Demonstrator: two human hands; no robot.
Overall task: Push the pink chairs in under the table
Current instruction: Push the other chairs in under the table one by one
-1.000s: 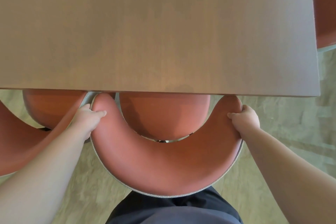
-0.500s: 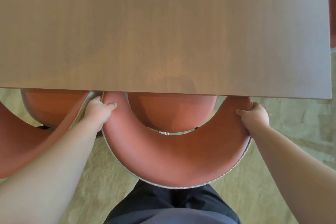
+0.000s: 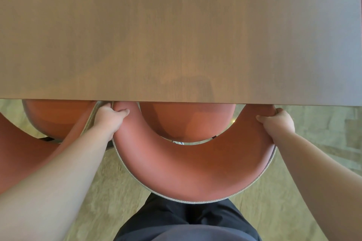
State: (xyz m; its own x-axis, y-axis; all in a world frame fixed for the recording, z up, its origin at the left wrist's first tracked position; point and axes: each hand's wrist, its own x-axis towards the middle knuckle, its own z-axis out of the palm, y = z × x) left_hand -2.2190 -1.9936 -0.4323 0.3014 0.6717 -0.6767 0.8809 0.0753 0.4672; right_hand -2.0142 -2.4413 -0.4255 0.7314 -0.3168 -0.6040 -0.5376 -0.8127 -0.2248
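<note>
Wide brown table across the whole upper view, near edge running straight from left to right. Beneath that near edge, toward the right half, a pink chair with a curved backrest bowing toward the person, both backrest tips just at the table edge, seat partly tucked under the tabletop and partly visible inside the curve. Pale woven trim along the backrest's outer rim. At the near left corner region, a second pink chair, seat likewise half under the edge, backrest sweeping off the left side, just beside the first chair's left tip. Pale patterned floor below and to the right. Dark trousers at the bottom centre. Left hand closed on the left tip of the backrest, fingers curled over its top, thumb side hidden. Right hand clamped on the right tip, thumb lying along the inner face, fingers wrapped behind.
</note>
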